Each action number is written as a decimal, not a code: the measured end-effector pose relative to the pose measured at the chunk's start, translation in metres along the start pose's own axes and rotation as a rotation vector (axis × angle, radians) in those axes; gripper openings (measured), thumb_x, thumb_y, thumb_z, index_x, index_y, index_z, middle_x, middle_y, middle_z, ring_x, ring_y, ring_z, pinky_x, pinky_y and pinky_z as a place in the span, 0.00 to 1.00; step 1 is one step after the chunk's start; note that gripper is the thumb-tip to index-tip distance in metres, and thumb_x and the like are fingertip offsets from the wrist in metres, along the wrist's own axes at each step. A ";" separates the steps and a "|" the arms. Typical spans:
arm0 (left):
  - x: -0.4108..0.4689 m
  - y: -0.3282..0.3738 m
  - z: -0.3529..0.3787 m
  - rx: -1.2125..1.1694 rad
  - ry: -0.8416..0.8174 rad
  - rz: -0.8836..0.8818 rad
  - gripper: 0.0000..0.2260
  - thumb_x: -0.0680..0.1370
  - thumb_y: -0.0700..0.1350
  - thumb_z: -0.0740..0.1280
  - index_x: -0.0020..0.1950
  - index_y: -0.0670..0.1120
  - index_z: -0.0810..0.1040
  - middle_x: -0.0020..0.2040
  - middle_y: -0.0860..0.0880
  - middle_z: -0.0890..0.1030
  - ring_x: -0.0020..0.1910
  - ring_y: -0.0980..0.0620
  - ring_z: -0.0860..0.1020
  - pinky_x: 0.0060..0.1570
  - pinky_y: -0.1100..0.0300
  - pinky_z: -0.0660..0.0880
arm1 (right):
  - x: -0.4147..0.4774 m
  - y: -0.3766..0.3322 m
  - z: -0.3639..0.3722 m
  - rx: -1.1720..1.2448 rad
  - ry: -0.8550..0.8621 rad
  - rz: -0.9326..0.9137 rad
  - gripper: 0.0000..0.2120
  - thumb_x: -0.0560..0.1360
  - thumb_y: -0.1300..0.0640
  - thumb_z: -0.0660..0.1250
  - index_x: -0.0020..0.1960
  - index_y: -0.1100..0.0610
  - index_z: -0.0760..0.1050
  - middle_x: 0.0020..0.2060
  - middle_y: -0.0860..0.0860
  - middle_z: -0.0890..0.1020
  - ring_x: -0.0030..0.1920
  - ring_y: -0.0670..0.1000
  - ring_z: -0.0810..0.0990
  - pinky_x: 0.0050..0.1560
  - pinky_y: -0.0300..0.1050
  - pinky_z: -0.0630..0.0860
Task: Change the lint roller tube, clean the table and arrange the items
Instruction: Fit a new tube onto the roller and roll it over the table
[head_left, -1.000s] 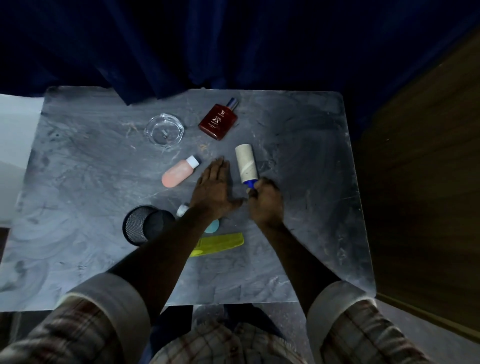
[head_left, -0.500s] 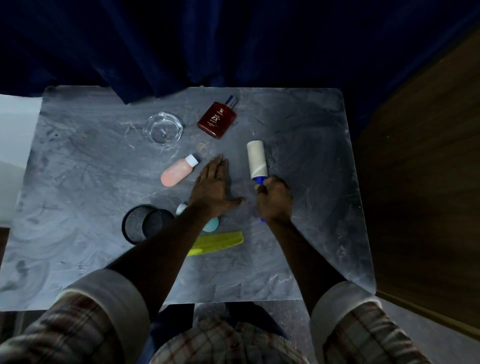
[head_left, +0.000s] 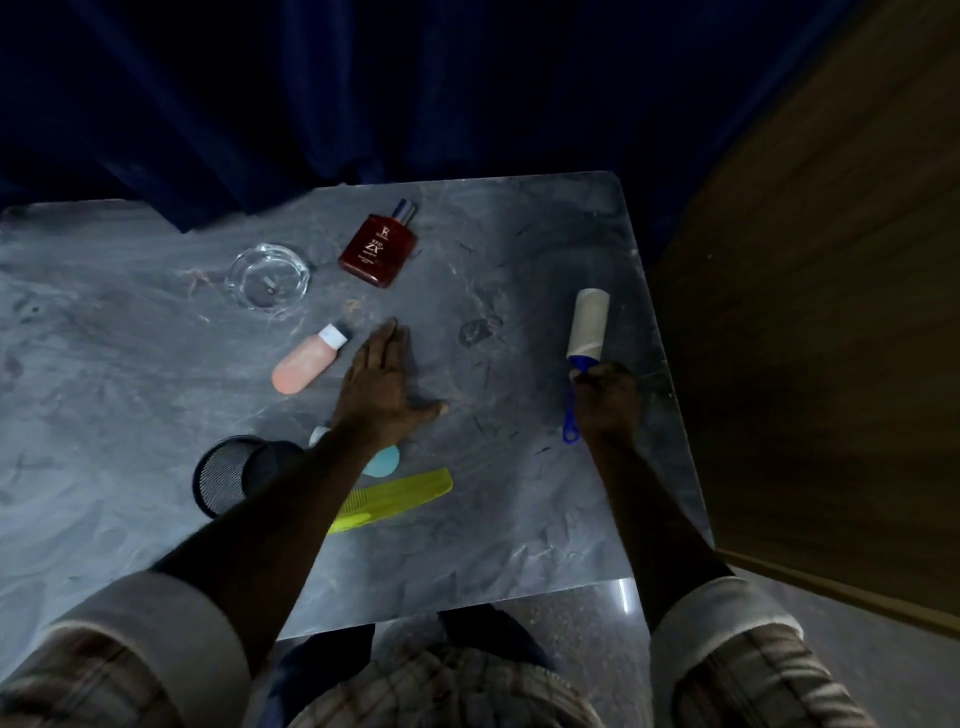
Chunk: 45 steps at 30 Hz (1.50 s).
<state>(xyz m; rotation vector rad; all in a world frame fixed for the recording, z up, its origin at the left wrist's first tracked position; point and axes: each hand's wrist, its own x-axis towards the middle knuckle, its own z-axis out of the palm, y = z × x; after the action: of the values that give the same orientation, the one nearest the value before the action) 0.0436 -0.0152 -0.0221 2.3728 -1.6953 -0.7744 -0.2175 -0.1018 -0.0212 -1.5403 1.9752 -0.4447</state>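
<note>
The lint roller (head_left: 588, 324) has a pale tube on a blue handle and lies near the table's right edge, tube pointing away from me. My right hand (head_left: 607, 402) is closed around the blue handle just below the tube; the handle's end sticks out by my wrist. My left hand (head_left: 383, 387) rests flat on the grey marbled table (head_left: 130, 374), palm down, fingers together and thumb spread. It holds nothing.
A pink bottle (head_left: 306, 360) lies left of my left hand. Behind it are a glass ashtray (head_left: 268, 277) and a dark red perfume bottle (head_left: 378, 250). A black mesh cup (head_left: 236, 474) on its side, a yellow comb (head_left: 396, 497) and a teal item (head_left: 383, 461) lie under my left forearm. A wooden panel (head_left: 810, 332) stands right.
My right hand has swept the lint roller to the right, from the table's middle to near its right edge. My left hand has stayed flat in place. The view shifted right.
</note>
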 end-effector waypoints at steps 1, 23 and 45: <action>0.000 0.000 0.000 0.000 0.003 0.003 0.56 0.70 0.67 0.77 0.87 0.42 0.52 0.88 0.44 0.51 0.87 0.45 0.52 0.86 0.50 0.52 | 0.001 0.004 -0.004 0.000 0.008 0.018 0.14 0.78 0.57 0.71 0.53 0.69 0.81 0.52 0.66 0.85 0.55 0.63 0.83 0.58 0.54 0.77; 0.005 -0.005 0.007 -0.054 0.051 0.010 0.61 0.63 0.75 0.68 0.85 0.40 0.58 0.86 0.41 0.57 0.86 0.42 0.56 0.85 0.46 0.56 | 0.003 0.008 -0.004 -0.032 -0.039 -0.005 0.15 0.80 0.53 0.68 0.56 0.66 0.80 0.54 0.63 0.84 0.57 0.62 0.82 0.60 0.52 0.75; 0.005 -0.005 0.004 -0.062 0.034 0.040 0.54 0.71 0.62 0.78 0.86 0.41 0.53 0.87 0.42 0.52 0.87 0.44 0.52 0.85 0.48 0.52 | -0.055 -0.090 0.086 -0.152 -0.313 -0.257 0.13 0.78 0.53 0.66 0.57 0.60 0.78 0.56 0.58 0.83 0.60 0.59 0.80 0.60 0.50 0.73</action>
<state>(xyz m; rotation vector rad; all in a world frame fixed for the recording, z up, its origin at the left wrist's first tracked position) 0.0473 -0.0169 -0.0289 2.2911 -1.6756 -0.7646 -0.0857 -0.0658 -0.0212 -1.8439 1.6098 -0.1431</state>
